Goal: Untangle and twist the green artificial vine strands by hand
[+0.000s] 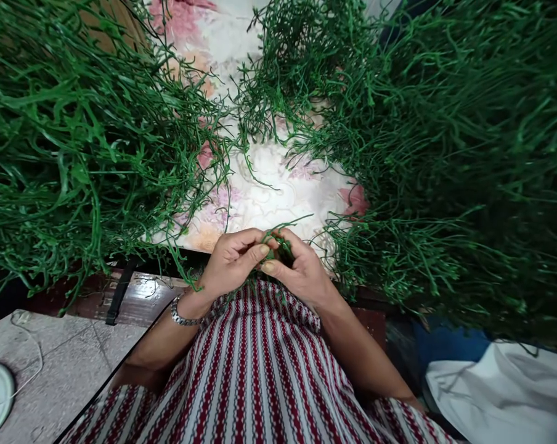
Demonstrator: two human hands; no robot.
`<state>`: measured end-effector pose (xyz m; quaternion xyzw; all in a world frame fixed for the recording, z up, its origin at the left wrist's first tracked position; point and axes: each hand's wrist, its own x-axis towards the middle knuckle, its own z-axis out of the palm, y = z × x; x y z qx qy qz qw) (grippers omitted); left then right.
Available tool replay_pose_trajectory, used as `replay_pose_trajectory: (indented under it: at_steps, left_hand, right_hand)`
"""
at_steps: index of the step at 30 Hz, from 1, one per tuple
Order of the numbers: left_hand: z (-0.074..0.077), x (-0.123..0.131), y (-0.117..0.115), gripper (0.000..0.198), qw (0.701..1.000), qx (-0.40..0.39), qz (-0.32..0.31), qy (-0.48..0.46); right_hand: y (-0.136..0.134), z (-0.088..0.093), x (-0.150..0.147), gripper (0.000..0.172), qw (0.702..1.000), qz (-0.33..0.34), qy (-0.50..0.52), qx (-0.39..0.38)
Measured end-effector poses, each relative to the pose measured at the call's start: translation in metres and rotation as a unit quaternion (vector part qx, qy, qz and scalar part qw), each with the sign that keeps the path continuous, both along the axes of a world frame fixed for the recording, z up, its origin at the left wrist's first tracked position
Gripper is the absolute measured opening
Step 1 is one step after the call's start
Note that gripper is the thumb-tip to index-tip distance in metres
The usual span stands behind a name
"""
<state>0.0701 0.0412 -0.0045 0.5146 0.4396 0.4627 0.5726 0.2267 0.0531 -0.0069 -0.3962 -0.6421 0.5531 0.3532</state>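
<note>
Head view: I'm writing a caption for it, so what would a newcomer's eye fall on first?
Probably the tangled green stems: the left heap fills the upper left, and the right heap spreads over much of the right side. Between them shows a pale floral surface. Near the centre, the left hand and right hand meet around some green sprigs, just above a striped garment.

The person's left forearm (165, 339) and right forearm (366, 348) slant inward from either side, bringing the left hand (235, 262) and right hand (304, 269) close together before the body. The fingers (247, 237) curl inward in a pinch, the left thumb (254, 255) and right thumb (277, 270) pointing toward each other, tips nearly meeting.
</note>
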Motion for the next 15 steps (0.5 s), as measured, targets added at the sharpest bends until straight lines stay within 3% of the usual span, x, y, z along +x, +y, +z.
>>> replay_pose_trajectory:
  at_steps: [10, 15]
  left_hand:
    - [-0.0061, 0.0056, -0.0049, 0.019, 0.992, 0.079, 0.063, 0.078]
    - [-0.0026, 0.0033, -0.0050, 0.017, 0.992, 0.077, 0.046, 0.090]
  right_hand:
    - [-0.0070, -0.0041, -0.0045, 0.020, 0.998, -0.049, 0.036, -0.030]
    - [-0.0079, 0.0000, -0.0007, 0.017, 0.997, -0.042, -0.034, 0.060]
